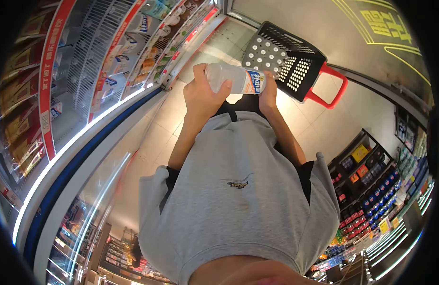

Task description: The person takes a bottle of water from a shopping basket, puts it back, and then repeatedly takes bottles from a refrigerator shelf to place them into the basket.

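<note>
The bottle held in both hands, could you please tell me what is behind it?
Beyond the bottle, pale floor tiles show past its upper edge, and the basket shows past its labelled end. What lies directly behind the bottle and right hand is covered.

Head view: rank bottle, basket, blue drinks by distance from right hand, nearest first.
1. bottle: touching the right hand, extending to its left.
2. basket: ahead and right, just beyond that hand.
3. blue drinks: well off to the right, lower right of the view.
</note>
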Tool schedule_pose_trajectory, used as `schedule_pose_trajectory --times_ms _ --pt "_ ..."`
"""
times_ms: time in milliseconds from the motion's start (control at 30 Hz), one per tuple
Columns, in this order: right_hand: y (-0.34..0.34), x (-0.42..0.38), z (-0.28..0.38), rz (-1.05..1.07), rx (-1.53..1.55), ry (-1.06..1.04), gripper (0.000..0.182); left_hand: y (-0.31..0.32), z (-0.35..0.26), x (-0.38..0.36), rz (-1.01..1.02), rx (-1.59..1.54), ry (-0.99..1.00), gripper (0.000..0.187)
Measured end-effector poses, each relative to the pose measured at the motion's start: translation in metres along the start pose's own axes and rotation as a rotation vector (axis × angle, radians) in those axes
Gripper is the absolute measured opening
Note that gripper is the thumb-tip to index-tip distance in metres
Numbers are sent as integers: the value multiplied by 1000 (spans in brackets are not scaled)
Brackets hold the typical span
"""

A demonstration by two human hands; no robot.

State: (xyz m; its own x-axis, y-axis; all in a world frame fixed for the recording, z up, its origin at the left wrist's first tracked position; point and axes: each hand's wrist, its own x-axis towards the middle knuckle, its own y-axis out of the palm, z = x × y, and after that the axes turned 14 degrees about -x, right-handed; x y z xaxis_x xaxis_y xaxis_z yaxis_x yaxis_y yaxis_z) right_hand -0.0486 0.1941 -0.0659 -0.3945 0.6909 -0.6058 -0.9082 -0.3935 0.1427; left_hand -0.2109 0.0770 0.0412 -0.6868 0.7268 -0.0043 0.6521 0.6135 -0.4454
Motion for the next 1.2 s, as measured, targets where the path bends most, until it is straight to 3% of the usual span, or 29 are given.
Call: schedule_pose_trajectory --times_ms 133,200,233,300,367,433,567,700,833,900,1000,1200 --pt "-77 17 0 84 -35 77 22 82 8 -4 -45 45 -174 52" --pt "-123 35 -4 101 -16 18 21 124 25 -8 18 -98 -445 52" --pt "-141 49 -5 -12 -71 28 21 146 38 -13 49 -170 -583 52" --pt "-188 84 -12 -131 -297 116 23 189 60 -40 13 -182 -587 48" --pt "-223 120 -32 -271 -801 -227 33 216 58 -65 -17 -112 -596 45" --pt "-249 157 -57 -322 -1272 -139 40 234 64 -86 -22 -100 -660 41" --pt "-326 245 -142 -190 -1597 76 47 255 78 -133 13 -20 -803 39" --pt "-385 304 -214 -17 -1696 282 57 276 96 -173 -11 28 -891 36" --pt "-400 336 -281 -9 -1708 449 64 289 105 -206 -25 -11 -1041 36" --pt "-427 350 -332 119 -1754 353 64 292 110 -228 -56 -1 -1108 37" --pt "-414 354 -348 19 -1631 510 68 296 113 -254 -87 25 -1212 37" --pt "-401 331 -350 39 -1359 339 55 304 102 -278 -65 72 -1314 37"
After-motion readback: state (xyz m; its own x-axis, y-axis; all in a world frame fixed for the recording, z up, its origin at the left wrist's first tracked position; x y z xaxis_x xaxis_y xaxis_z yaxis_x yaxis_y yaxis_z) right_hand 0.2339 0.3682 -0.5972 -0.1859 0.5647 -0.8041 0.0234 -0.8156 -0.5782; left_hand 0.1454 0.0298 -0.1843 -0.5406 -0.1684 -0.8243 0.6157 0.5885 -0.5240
